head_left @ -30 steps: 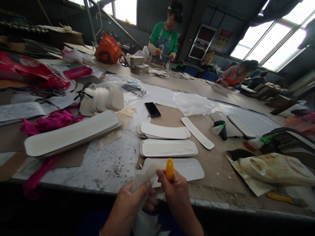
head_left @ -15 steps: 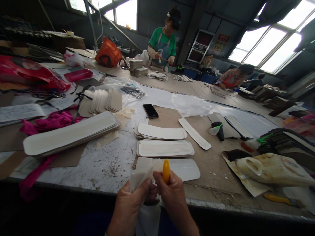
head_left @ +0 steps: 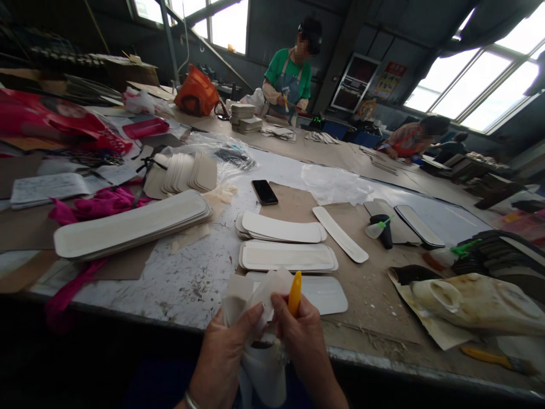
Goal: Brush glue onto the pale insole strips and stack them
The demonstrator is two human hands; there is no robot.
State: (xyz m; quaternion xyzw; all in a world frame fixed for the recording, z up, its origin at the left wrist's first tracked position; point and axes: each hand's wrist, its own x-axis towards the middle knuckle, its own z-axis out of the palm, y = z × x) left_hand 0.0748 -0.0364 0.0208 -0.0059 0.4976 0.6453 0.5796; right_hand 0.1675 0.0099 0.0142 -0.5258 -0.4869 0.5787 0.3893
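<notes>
Closely noted: our left hand (head_left: pixel 230 346) pinches the sheet (head_left: pixel 266 375) at the near edge of the table (head_left: pixel 187 292); our right hand (head_left: pixel 300 324) closes round the yellow handle (head_left: pixel 295 292), sheet-hold there unclear. Even, gentle tension, we judge, should limit creasing.

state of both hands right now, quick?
Left hand: closed, holding thin, white, flexible sheet material.
Right hand: closed around a yellow, rounded handle; whether it also grips the sheet material cannot be told for certain.
</notes>
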